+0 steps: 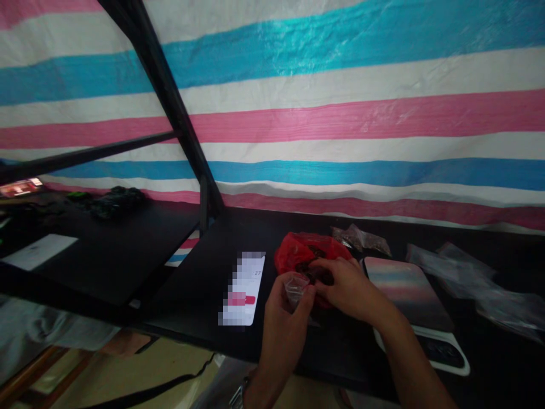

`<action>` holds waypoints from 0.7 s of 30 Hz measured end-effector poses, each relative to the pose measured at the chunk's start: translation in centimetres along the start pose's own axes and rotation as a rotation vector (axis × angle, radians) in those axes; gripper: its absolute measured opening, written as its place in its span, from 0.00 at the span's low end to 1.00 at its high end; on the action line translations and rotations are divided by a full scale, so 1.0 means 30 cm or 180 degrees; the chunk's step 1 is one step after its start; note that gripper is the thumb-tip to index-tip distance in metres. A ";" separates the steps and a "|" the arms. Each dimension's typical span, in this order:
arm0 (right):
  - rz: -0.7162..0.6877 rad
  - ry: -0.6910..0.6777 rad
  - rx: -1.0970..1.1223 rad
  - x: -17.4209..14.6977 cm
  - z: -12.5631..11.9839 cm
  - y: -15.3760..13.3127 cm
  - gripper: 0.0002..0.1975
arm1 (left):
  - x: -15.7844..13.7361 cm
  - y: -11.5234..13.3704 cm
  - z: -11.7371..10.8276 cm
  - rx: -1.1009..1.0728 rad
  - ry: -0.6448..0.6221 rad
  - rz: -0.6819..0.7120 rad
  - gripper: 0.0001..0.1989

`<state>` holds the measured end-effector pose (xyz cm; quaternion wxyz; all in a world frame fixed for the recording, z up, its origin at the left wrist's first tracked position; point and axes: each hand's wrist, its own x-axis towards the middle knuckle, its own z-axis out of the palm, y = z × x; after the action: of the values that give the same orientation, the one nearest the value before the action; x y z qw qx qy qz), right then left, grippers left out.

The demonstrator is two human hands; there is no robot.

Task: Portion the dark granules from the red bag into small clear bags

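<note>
My left hand is closed on a small clear plastic bag, its mouth tipped toward the right. Just right of the bag, my right hand has its fingers bent together over dark brown pieces; what exactly the fingertips grip is hidden. Behind both hands sits an open red plastic bag with more dark brown pieces in it. Close to my right wrist lies a digital scale with a shiny square platform and a dark display on its white body.
Filled clear bags lie behind the scale. Flat clear bags are spread at the right. A lit phone lies left of my hands on the black table. Behind stands a striped sheet and a black metal frame.
</note>
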<state>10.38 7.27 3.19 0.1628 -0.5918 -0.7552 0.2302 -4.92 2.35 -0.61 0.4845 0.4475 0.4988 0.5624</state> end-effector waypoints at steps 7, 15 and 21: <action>0.0092 0.0093 0.1031 -0.004 -0.025 0.054 0.17 | -0.015 -0.011 -0.008 0.0782 0.0319 0.0382 0.16; -0.0261 0.0321 0.1461 -0.046 -0.094 0.023 0.17 | 0.004 -0.036 0.012 0.1212 0.0131 0.0302 0.18; -0.0364 0.0733 0.0492 -0.080 -0.074 -0.024 0.16 | 0.017 -0.041 0.027 0.1119 0.0117 0.0278 0.20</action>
<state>11.53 5.15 5.53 0.3063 -0.5560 -0.7440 0.2086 -4.07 3.01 -1.73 0.3648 0.5362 0.5782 0.4951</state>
